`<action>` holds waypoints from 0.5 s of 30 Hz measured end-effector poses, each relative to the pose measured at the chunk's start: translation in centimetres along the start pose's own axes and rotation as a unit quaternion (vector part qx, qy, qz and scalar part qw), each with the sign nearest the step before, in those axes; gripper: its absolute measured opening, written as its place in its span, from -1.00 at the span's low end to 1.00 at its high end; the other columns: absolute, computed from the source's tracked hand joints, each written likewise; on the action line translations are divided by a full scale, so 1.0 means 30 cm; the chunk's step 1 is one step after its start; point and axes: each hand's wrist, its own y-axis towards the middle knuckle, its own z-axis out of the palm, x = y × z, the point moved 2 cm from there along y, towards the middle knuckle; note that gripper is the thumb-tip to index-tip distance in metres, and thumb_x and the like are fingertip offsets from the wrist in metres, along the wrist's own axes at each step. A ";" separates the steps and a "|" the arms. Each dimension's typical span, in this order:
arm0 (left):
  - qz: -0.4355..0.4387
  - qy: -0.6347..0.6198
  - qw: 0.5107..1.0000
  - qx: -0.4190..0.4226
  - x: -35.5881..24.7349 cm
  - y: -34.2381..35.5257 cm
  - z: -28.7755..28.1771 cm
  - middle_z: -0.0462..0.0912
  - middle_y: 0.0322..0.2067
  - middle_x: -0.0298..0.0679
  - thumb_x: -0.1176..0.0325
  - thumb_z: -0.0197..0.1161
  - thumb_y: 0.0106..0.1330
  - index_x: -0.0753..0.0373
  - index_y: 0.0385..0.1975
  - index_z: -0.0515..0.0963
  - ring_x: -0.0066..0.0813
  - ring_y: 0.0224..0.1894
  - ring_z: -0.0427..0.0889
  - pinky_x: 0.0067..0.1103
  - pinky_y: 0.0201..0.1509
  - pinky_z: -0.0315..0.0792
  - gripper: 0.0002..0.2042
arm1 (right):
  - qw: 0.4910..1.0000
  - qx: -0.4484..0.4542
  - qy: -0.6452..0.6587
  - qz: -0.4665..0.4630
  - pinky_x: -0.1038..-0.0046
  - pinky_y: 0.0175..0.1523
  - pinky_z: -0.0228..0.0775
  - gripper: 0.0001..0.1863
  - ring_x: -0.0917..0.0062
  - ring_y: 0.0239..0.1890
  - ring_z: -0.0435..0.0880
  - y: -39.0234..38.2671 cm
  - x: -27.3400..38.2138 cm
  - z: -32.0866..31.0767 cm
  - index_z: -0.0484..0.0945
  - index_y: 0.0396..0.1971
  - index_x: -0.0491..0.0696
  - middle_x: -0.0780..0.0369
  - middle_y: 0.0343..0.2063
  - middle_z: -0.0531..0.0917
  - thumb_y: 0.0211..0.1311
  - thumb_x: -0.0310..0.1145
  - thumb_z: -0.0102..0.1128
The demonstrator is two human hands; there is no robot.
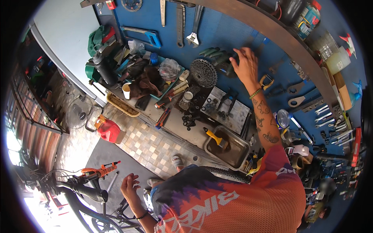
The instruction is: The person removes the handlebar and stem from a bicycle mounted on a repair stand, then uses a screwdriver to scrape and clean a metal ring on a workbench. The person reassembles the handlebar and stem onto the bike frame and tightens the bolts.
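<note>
My right hand (245, 66) reaches up to the blue tool wall (237, 29), fingers bent and apart around nothing I can see. Dark green-handled tools (215, 55) hang just left of its fingertips; whether it touches them I cannot tell. Below and left of that hand stands a large bicycle cassette (204, 73) against the wall. My left hand (130, 189) hangs low at my side, loosely curled, fingers apart, with nothing in it. Nearest to it is a bicycle handlebar with a black grip (91, 192).
On the bench are a metal tray (240, 163) of brown liquid, a yellow-handled brush (215, 136), a white board with small parts (237, 114), and a cluttered teal tray (171, 87). Wrenches (322, 116) hang at right. A red container (108, 130) stands left of the bench.
</note>
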 end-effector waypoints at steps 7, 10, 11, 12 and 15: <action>-0.002 -0.017 1.000 -0.018 -0.018 -0.058 -0.053 0.84 -0.17 -0.17 0.24 0.22 0.58 0.38 0.06 0.70 -0.58 -0.29 0.70 -0.63 -0.32 0.54 -0.67 | 0.931 0.158 0.328 0.024 0.28 0.24 0.59 -0.51 0.34 0.15 0.77 0.165 -0.023 0.224 0.64 0.22 -0.08 0.09 0.10 0.78 0.32 -0.36 0.50; -0.038 -0.043 0.998 -0.028 0.052 -0.056 -0.125 0.84 -0.19 -0.21 0.22 0.22 0.59 0.38 0.03 0.70 -0.62 -0.27 0.68 -0.64 -0.31 0.55 -0.67 | 0.949 0.122 0.290 0.019 0.30 0.31 0.50 -0.60 0.24 0.18 0.72 0.174 -0.053 0.165 0.69 0.17 -0.11 0.06 0.11 0.75 0.49 -0.21 0.37; -0.020 -0.018 0.999 -0.038 0.042 -0.062 -0.145 0.84 -0.20 -0.21 0.22 0.22 0.60 0.39 0.01 0.71 -0.63 -0.27 0.67 -0.66 -0.31 0.55 -0.67 | 0.958 0.107 0.266 -0.010 0.26 0.31 0.48 -0.62 0.20 0.19 0.69 0.170 -0.069 0.142 0.68 0.18 -0.11 0.05 0.11 0.73 0.54 -0.21 0.31; -0.025 -0.037 0.998 -0.043 0.078 -0.056 -0.178 0.84 -0.18 -0.19 0.24 0.21 0.60 0.41 0.01 0.71 -0.62 -0.25 0.68 -0.65 -0.30 0.57 -0.68 | 0.972 0.034 0.223 -0.072 0.24 0.25 0.49 -0.65 0.21 0.14 0.68 0.174 -0.065 0.102 0.65 0.18 -0.10 0.06 0.08 0.71 0.59 -0.22 0.25; -0.037 -0.063 0.991 -0.113 0.121 -0.039 -0.285 0.85 -0.26 -0.20 0.25 0.19 0.60 0.40 -0.01 0.72 -0.58 -0.36 0.68 -0.58 -0.32 0.56 -0.68 | 0.951 0.005 0.308 0.021 0.31 0.09 0.55 -0.69 0.31 -0.04 0.71 0.179 0.154 -0.078 0.60 0.18 -0.15 0.08 -0.03 0.74 0.65 -0.28 0.18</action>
